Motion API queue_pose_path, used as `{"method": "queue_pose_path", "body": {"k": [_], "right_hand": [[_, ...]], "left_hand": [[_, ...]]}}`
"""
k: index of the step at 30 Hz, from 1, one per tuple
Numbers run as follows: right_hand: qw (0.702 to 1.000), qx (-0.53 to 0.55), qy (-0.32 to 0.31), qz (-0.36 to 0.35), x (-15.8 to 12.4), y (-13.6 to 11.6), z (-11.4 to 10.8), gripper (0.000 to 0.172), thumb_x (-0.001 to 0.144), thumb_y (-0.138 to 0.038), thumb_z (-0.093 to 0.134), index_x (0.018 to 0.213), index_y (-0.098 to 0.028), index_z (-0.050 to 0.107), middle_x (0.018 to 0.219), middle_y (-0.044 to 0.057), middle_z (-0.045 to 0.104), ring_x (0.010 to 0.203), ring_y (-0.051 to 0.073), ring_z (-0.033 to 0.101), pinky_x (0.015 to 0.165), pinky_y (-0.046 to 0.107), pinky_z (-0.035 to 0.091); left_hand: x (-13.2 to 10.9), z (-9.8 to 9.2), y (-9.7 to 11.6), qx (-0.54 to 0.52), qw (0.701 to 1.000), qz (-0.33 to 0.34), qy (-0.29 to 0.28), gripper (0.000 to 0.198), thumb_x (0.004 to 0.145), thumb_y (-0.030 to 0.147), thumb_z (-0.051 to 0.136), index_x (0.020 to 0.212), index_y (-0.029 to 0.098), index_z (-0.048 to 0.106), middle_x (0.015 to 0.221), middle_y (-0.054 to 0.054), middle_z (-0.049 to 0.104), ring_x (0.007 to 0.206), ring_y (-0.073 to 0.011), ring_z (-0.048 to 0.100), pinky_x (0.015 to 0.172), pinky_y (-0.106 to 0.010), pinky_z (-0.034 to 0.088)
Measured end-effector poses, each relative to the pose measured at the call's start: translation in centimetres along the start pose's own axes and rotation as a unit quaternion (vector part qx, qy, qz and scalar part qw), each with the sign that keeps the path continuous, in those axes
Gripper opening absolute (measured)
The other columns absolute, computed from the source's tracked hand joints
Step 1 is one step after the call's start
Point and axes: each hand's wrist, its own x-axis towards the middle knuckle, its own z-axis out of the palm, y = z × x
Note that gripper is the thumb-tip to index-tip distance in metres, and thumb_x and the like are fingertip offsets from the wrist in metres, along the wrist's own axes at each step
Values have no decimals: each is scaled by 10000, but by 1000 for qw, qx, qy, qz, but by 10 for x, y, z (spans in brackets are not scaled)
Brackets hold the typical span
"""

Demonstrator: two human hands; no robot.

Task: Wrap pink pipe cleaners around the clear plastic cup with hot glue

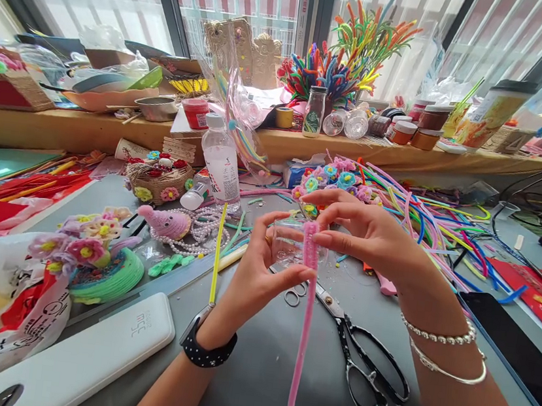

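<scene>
A pink pipe cleaner hangs straight down over the table, its upper part coiled into a tight, thick roll. My left hand grips the lower end of that coil between thumb and fingers. With thumb and fingertips, my right hand pinches the coil's top end. Behind the fingers, a clear plastic container lies on the table, partly hidden by my left hand. Below and right of the pipe cleaner are large black-handled scissors, with a smaller pair of scissors beside their blades.
A white power bank lies front left and a black phone at right. A clear bottle, a crocheted pink figure and pearl strings stand behind my left hand. Loose pipe cleaners spread across the back right.
</scene>
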Motion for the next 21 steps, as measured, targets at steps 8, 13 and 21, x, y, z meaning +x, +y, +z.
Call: {"method": "queue_pose_path", "body": {"k": [8,13,21], "right_hand": [[1000,-25,-8,1,-1,1,0,171,716,-376,688,740,-214,639,1200,61,559,1206,226,468,1028,444,362],[999,-48,-10,0,-1,2,-1,189,714,-385,686,753,-207,636,1211,72,539,1206,226,466,1027,441,360],[994,-108,26,2,2,7,6,437,727,-411,671,1090,-192,562,1217,104,533,1173,236,489,998,432,400]], "left_hand": [[0,0,1,-6,1000,-19,-5,644,674,398,718,1168,263,328,1019,-33,573,849,-155,607,799,-309,475],[0,0,-2,3,1000,-18,-7,631,702,360,706,1187,271,312,1054,-39,570,882,-154,609,805,-298,467],[9,-2,0,-36,990,-104,93,642,669,327,734,1185,220,367,1094,-83,587,1077,-229,551,882,-357,439]]}}
